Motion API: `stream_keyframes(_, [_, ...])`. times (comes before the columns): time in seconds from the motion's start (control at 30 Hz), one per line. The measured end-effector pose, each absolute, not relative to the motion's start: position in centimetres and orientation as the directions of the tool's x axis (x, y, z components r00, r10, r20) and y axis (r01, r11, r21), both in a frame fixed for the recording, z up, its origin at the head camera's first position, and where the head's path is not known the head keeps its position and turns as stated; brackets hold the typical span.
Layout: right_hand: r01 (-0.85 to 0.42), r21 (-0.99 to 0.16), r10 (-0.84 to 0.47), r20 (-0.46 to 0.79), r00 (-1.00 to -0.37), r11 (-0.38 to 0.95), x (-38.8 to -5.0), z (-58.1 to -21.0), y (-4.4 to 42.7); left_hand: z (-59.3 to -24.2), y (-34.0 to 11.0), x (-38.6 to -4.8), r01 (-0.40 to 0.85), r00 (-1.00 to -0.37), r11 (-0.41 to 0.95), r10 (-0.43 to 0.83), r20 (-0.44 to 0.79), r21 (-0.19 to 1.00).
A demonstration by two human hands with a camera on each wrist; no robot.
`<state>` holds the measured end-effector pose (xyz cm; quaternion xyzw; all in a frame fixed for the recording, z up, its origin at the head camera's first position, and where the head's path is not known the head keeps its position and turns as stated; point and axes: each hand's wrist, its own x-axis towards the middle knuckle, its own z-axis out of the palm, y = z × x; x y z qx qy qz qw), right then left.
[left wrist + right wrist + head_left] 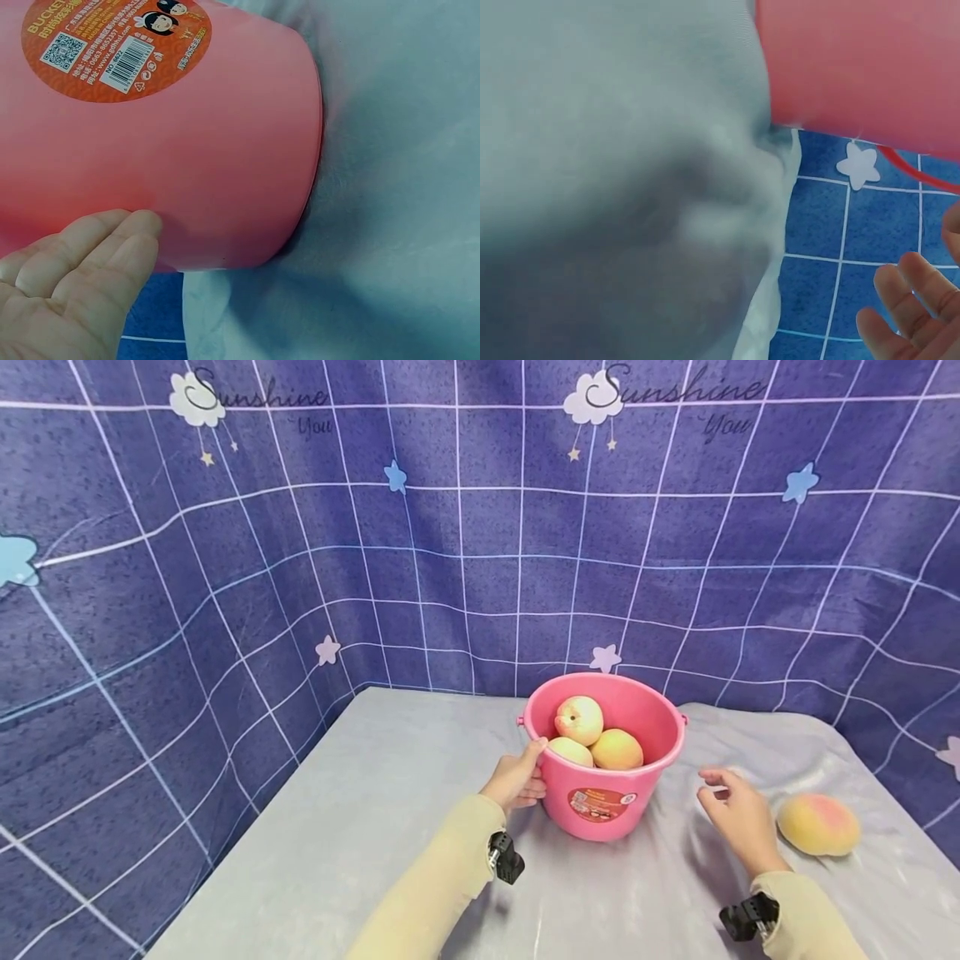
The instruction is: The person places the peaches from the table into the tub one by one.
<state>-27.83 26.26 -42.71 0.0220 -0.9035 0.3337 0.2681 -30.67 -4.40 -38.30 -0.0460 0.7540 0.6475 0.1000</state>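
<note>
A pink bucket (600, 785) with an orange-red label stands upright on the grey-covered table. Inside it lie three peaches, among them a pale one (579, 720) at the back and a yellower one (617, 749) at the right. My left hand (517, 778) holds the bucket's left side, thumb at the rim and fingers against the outer wall; the left wrist view shows those fingers (112, 255) on the wall. My right hand (738, 817) hovers right of the bucket, fingers loosely bent around nothing. Beside it, farther right, a yellow-pink peach (819, 825) rests on the table.
The grey sheet (337, 827) covers the table, wrinkled at the right. A blue-purple curtain (480, 527) with a grid and stars hangs behind the table and along its left side. A red handle (915, 172) shows by the bucket in the right wrist view.
</note>
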Motion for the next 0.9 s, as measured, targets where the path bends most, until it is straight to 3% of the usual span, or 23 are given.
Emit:
stream_keyframes(0.23, [-0.195,-0.569,0.118,0.467,-0.876,0.799,-27.8,-43.0,26.9,-38.2,-4.6,-30.8,-0.206,-0.975,0.151,0.049,-0.215,0.967])
stream_keyframes(0.43, [-0.248,-0.528,0.073,0.514,-0.855,0.812,-27.7,-42.9,28.5,-38.1,-4.5,-30.7,-0.208,-0.975,0.149,0.05,-0.218,0.967])
stream_keyframes(0.7, [-0.159,-0.42,0.13,0.581,-0.804,0.893,-27.5,-42.5,32.8,-38.0,-4.5,-30.6,-0.204,-0.974,0.152,0.072,-0.217,0.967])
stream_keyframes(0.8, [-0.06,-0.389,0.165,0.52,-0.838,0.919,-27.3,-42.4,35.1,-38.0,-4.4,-30.6,-0.201,-0.974,0.157,0.077,-0.215,0.967])
stream_keyframes(0.9, [0.034,-0.383,0.191,0.38,-0.905,0.923,-27.0,-42.4,37.1,-38.1,-4.5,-30.7,-0.199,-0.975,0.161,0.07,-0.213,0.967])
